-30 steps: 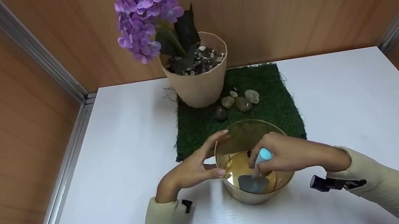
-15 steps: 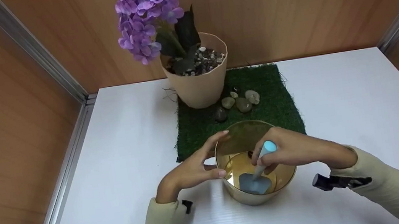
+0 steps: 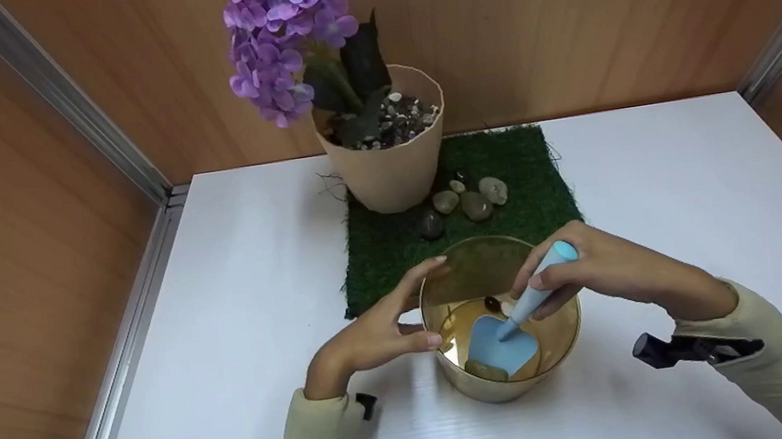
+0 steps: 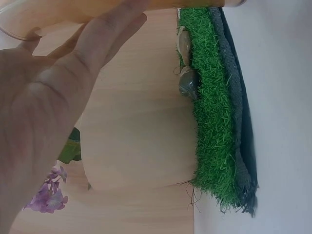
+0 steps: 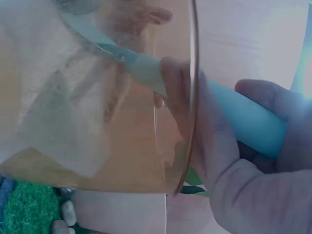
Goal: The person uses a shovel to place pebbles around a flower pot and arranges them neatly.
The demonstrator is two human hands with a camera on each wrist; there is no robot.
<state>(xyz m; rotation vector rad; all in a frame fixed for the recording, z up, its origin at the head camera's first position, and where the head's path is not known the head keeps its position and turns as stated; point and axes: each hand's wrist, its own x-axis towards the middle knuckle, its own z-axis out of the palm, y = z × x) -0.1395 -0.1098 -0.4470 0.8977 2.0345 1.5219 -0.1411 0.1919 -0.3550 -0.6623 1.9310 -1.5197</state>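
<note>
A see-through amber glass bowl (image 3: pixel 485 390) stands on the white table. My left hand (image 3: pixel 376 333) holds it by its left wall, thumb near the front and fingers toward the back. In my right hand (image 3: pixel 612 266) is a small light-blue toy shovel (image 3: pixel 502 347), gripped by its handle (image 5: pixel 251 122) with the blade down inside the bowl. An olive stone (image 3: pixel 486 370) lies by the blade's front edge, touching or under it; I cannot tell which. Behind the shovel are a dark brown stone (image 3: pixel 493 304) and a pale one, partly hidden.
Behind the bowl lies a square of artificial grass (image 3: pixel 535 193). On it stand a beige pot (image 3: pixel 389 174) with purple flowers (image 3: pixel 277 45) and several loose stones (image 3: pixel 476 206). Wooden panels (image 3: pixel 598 11) close off the back and sides.
My right hand has moved right and up, away from the bowl's middle, tilting the shovel handle to the right. The olive stone now shows beside the blade. My left hand stays put.
</note>
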